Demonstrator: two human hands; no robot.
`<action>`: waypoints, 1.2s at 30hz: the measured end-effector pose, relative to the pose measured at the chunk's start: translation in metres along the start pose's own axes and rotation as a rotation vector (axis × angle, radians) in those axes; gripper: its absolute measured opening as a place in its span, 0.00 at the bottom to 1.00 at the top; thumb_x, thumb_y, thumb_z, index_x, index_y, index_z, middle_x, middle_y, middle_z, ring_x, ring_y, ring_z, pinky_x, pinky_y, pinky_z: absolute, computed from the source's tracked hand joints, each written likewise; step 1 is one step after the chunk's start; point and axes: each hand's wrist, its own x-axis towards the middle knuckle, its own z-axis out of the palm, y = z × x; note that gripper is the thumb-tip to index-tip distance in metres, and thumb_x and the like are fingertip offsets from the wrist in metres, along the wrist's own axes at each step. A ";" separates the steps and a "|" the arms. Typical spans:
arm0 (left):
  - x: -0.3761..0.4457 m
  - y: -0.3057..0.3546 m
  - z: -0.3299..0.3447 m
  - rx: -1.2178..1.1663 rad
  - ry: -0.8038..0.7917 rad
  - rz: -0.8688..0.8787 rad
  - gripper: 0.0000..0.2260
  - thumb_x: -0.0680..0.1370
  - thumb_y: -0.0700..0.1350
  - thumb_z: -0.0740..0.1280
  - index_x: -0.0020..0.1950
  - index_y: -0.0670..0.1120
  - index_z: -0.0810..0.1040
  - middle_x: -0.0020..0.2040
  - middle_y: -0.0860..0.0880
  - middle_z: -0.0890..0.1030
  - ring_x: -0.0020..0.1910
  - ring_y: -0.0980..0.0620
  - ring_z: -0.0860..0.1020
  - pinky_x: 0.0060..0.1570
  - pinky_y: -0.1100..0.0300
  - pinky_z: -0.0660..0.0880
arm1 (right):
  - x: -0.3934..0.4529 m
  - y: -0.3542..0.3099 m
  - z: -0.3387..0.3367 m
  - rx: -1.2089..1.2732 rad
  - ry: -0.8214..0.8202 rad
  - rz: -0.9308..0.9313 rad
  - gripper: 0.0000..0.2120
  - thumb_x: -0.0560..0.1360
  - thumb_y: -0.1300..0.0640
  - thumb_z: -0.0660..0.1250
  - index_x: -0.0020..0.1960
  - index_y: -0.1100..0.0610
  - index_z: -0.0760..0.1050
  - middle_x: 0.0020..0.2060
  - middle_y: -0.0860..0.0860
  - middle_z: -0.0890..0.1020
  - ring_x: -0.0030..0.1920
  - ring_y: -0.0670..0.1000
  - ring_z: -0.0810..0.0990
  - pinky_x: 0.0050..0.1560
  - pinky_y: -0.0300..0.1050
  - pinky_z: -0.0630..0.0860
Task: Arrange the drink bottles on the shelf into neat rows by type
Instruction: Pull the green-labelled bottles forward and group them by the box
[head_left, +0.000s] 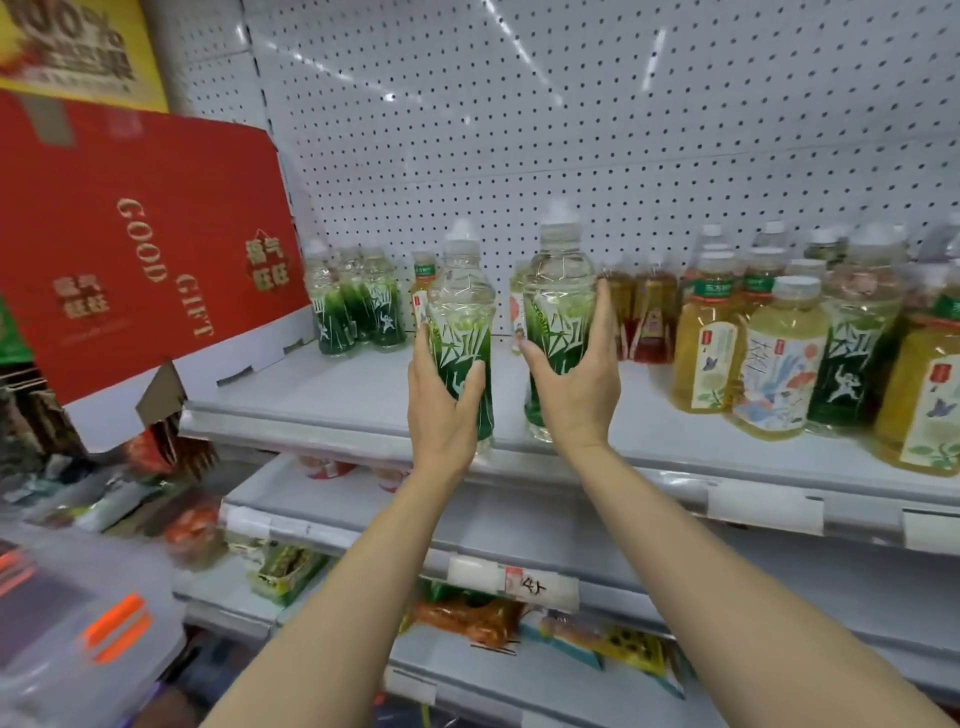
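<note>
Two green-labelled bottles held upright over the shelf's front edge

The left hand (441, 410) wraps one green-label water bottle (461, 322); the right hand (576, 384) grips another (560, 306) just beside it, above the white shelf (322, 395), between three matching bottles (358, 306) at the back left and yellow tea bottles (711, 338) on the right.

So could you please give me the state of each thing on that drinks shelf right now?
Left hand: gripping the left green-label bottle, upright.
Right hand: gripping the right green-label bottle, upright.
Back-left green bottles: standing, grouped.
Yellow tea bottles: standing, mixed with others.
Red box: tilted, flap open.
</note>
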 end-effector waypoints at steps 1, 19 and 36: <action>0.008 -0.007 -0.004 0.020 -0.001 -0.006 0.33 0.81 0.49 0.66 0.81 0.48 0.52 0.79 0.51 0.60 0.76 0.55 0.58 0.68 0.66 0.54 | 0.002 -0.001 0.011 0.007 -0.010 0.006 0.45 0.69 0.46 0.74 0.78 0.49 0.51 0.75 0.47 0.63 0.73 0.46 0.61 0.66 0.36 0.60; 0.160 -0.152 -0.091 0.094 0.092 -0.098 0.30 0.73 0.48 0.73 0.72 0.47 0.64 0.66 0.48 0.73 0.63 0.48 0.74 0.63 0.46 0.74 | 0.001 -0.003 0.211 -0.046 -0.221 0.082 0.43 0.70 0.49 0.74 0.76 0.50 0.53 0.71 0.48 0.67 0.69 0.49 0.66 0.66 0.43 0.64; 0.273 -0.260 -0.112 0.100 0.004 -0.198 0.31 0.70 0.50 0.76 0.68 0.50 0.65 0.63 0.50 0.76 0.60 0.50 0.76 0.58 0.45 0.77 | 0.019 0.012 0.390 -0.098 -0.244 0.181 0.47 0.67 0.48 0.77 0.75 0.54 0.52 0.73 0.50 0.66 0.71 0.51 0.66 0.70 0.48 0.66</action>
